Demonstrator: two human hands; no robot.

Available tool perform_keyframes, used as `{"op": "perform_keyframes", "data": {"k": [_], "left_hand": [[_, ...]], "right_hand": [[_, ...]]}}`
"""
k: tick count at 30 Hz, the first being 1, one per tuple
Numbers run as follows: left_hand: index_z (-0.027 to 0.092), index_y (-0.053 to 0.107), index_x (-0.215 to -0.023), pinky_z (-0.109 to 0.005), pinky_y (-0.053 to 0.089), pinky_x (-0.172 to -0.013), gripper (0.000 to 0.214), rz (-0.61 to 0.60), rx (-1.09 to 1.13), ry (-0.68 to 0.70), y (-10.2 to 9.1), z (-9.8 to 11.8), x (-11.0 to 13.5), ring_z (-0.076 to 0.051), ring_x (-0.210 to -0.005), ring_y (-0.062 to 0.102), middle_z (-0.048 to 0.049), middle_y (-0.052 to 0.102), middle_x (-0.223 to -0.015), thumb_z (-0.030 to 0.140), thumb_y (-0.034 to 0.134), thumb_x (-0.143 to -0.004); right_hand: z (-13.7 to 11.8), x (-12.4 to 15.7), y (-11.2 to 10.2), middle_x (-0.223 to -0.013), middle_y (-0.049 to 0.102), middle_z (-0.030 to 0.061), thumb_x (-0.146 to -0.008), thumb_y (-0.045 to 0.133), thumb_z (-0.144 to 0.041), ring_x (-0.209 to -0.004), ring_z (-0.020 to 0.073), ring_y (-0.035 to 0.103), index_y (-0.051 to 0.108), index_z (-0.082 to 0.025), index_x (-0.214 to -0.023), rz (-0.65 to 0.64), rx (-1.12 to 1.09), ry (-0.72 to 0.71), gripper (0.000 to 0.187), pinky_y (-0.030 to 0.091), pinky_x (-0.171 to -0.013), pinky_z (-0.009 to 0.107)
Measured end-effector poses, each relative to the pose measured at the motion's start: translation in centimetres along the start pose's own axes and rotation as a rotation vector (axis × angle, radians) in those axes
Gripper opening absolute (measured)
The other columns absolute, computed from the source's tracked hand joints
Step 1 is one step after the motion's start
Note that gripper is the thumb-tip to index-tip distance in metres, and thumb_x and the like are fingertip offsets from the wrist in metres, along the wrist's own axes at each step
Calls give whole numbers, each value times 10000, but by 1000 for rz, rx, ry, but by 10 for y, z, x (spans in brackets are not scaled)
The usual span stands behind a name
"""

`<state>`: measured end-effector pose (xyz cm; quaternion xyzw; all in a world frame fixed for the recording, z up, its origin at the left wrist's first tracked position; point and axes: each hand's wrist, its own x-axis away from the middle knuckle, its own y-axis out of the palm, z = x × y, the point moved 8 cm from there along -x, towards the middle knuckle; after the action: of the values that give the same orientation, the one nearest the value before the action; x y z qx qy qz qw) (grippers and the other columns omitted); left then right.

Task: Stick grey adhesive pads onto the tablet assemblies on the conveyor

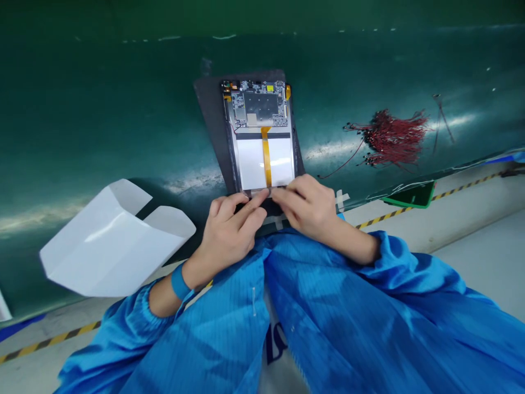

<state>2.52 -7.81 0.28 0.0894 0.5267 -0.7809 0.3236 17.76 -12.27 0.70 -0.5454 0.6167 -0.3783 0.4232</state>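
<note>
An opened tablet (244,164) lies on a dark mat, its circuit board (261,104) at the far end. An orange ribbon cable (266,161) runs over its white battery (251,164) towards me. My left hand (232,227) is at the tablet's near edge, index finger stretched to the edge's middle, the other fingers curled. Beside it my right hand (307,208) has its fingers bunched on the same edge. Both hands' fingertips nearly meet over a thin pale strip (260,192). What they pinch, if anything, is too small to make out.
A dark mat (211,109) sits under the tablet on the green table (123,109). Left stands a folded white sheet (106,241). At right lie a pile of red wires (394,137) and some loose wires (441,117). A green tray (414,196) is beyond the table's near edge.
</note>
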Motion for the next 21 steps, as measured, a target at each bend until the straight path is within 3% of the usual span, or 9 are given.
{"op": "perform_keyframes", "data": {"k": [3, 5, 11, 15, 18, 21], "left_hand": [[241, 682, -1260, -430, 403, -839, 361, 7, 1, -75, 0, -8, 2, -256, -1006, 643, -66, 811, -1229, 31, 619, -972], [234, 680, -1357, -427, 390, -829, 425, 32, -20, -127, -5, -15, 6, -242, -945, 634, -70, 801, -1126, 39, 626, -983], [209, 682, -1341, -428, 399, -849, 362, 72, -43, -189, -5, -16, 7, -240, -935, 641, -74, 773, -1071, 76, 599, -1015], [237, 685, -1355, -422, 396, -834, 380, 69, -59, -169, 3, -8, 4, -238, -927, 652, -56, 752, -988, 78, 584, -1025], [249, 681, -1304, -426, 403, -828, 380, 19, -87, -105, 5, -5, 11, -257, -978, 663, -57, 812, -1082, 45, 607, -992], [252, 666, -1166, -447, 433, -842, 287, -79, -133, 38, 6, 0, 21, -284, -1058, 667, -67, 805, -1325, 52, 648, -961]], "right_hand": [[2, 17, -3, -938, 681, 67, -1108, 589, -285, -848, 211, 538, 808, -311, -1203, 136, 128, -178, 240, 439, -730, 352], [12, 24, -3, -985, 655, 73, -1094, 628, -304, -864, 218, 506, 810, -349, -1259, 159, 163, -179, 250, 431, -742, 359], [28, 20, 9, -1123, 587, 115, -1107, 577, -428, -1015, 266, 508, 768, -305, -1396, 20, 27, -95, 367, 461, -875, 435], [30, 18, 17, -1153, 595, 108, -1119, 538, -379, -1037, 272, 497, 732, -385, -1442, -11, 20, -117, 376, 433, -897, 454], [35, 24, 18, -1177, 627, 104, -1112, 547, -329, -1023, 263, 501, 735, -411, -1424, -6, 57, -156, 373, 413, -874, 440], [30, 30, 17, -1259, 668, 97, -1105, 518, -247, -1031, 257, 520, 712, -391, -1444, -2, 78, -303, 417, 411, -864, 428]]}}
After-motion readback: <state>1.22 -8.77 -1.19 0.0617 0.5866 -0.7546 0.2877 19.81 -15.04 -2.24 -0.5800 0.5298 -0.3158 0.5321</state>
